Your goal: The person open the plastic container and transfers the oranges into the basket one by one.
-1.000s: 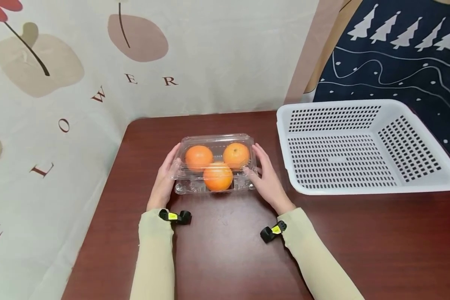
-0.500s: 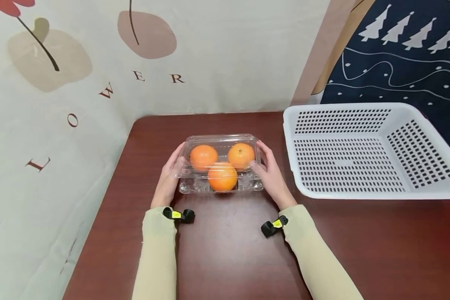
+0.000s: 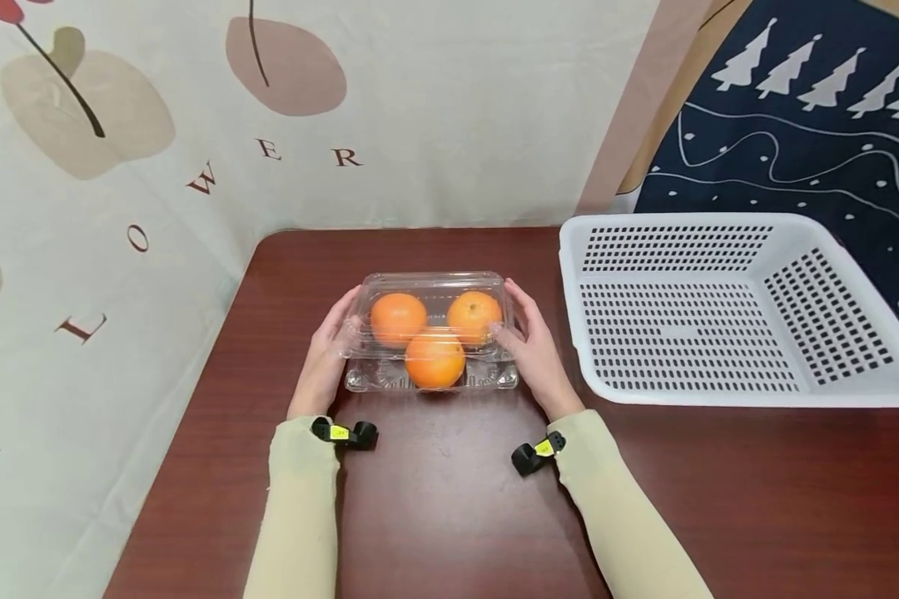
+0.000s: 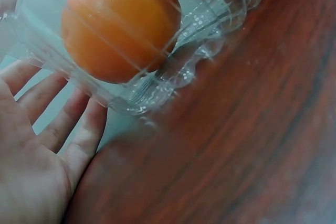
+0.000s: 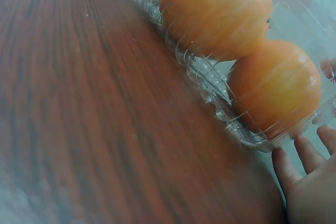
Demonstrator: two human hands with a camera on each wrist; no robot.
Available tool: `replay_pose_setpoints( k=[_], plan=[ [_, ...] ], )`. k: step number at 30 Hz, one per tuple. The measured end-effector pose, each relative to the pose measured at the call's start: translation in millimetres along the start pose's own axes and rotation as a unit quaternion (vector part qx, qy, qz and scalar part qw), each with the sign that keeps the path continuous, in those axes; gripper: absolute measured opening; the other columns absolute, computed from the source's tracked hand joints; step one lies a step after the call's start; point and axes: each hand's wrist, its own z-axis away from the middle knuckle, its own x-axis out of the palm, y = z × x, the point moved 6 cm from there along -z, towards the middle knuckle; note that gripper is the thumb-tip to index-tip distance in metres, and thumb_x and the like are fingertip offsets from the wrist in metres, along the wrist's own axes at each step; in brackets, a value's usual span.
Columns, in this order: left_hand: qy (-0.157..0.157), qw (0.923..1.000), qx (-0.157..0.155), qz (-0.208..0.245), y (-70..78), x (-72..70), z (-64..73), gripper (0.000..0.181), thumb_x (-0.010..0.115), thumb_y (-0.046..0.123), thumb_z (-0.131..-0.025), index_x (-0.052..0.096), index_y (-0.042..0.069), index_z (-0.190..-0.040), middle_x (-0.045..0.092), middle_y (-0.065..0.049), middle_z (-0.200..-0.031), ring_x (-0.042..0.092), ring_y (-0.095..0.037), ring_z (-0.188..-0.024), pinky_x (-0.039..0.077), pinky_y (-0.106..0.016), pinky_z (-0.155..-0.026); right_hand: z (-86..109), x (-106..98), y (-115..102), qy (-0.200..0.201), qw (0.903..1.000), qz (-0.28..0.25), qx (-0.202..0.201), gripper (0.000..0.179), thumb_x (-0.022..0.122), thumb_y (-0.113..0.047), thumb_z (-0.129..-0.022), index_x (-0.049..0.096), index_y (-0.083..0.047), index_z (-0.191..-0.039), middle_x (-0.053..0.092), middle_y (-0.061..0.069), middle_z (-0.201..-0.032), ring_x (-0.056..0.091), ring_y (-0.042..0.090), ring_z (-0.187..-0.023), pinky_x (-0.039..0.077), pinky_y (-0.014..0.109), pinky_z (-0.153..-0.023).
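A clear plastic clamshell container [image 3: 389,378] with three oranges inside sits on the table in the head view. Its see-through lid [image 3: 434,283] lies over the fruit, and the front orange [image 3: 434,359] shows partly below the lid's front edge. My left hand [image 3: 322,358] holds the container's left side, thumb toward the front of the lid. On the opposite side my right hand [image 3: 532,349] holds it the same way. The left wrist view shows spread fingers [image 4: 73,124] against the plastic wall. Fingertips [image 5: 278,156] meet the container's end in the right wrist view.
A white perforated plastic basket [image 3: 592,358] stands to the right of the container. The dark red wooden table [image 3: 434,499] ends at the back against a pale printed cloth [image 3: 449,150]. A navy cloth with white trees [image 3: 779,158] hangs behind the basket.
The head view has shifted slightly, first one way and then back. Both hands stay at the container's sides, and the oranges keep their places inside it.
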Motion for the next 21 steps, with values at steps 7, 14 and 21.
replay_pose_setpoints(
  k=[7, 14, 21],
  plan=[
    [-0.024, 0.9966, 0.014, 0.078, -2.2, -1.4, -2.4, 0.051, 0.046, 0.029, -0.091, 0.032, 0.022, -0.139, 0.03, 0.005, -0.142, 0.026, -0.016, -0.129, 0.02, -0.045, -0.103, -3.7, -2.8, 17.6, 0.002, 0.9999, -0.004, 0.011, 0.057, 0.056, -0.012, -0.088, 0.031, -0.021, -0.139, 0.031, -0.005, -0.141, 0.027, 0.009, -0.128, 0.024, 0.036, -0.104],
    [-0.035, 0.9928, 0.016, 0.113, -4.3, -3.3, -2.8, 0.051, 0.046, 0.027, -0.091, 0.03, 0.02, -0.14, 0.028, 0.005, -0.143, 0.027, -0.019, -0.129, 0.018, -0.044, -0.104, -8.1, -0.8, 25.7, 0.004, 0.9998, 0.01, 0.015, 0.061, 0.059, -0.009, -0.085, 0.032, -0.026, -0.137, 0.033, -0.006, -0.14, 0.03, 0.01, -0.127, 0.028, 0.036, -0.102],
    [-0.049, 0.9891, 0.007, 0.139, -6.7, 1.0, -3.2, 0.052, 0.046, 0.027, -0.091, 0.029, 0.021, -0.14, 0.026, 0.005, -0.144, 0.025, -0.021, -0.129, 0.017, -0.045, -0.104, -2.1, -0.4, 9.5, 0.004, 0.9996, 0.017, 0.02, 0.065, 0.058, 0.0, -0.083, 0.028, -0.014, -0.139, 0.032, 0.004, -0.141, 0.03, 0.017, -0.128, 0.029, 0.041, -0.1]
  ],
)
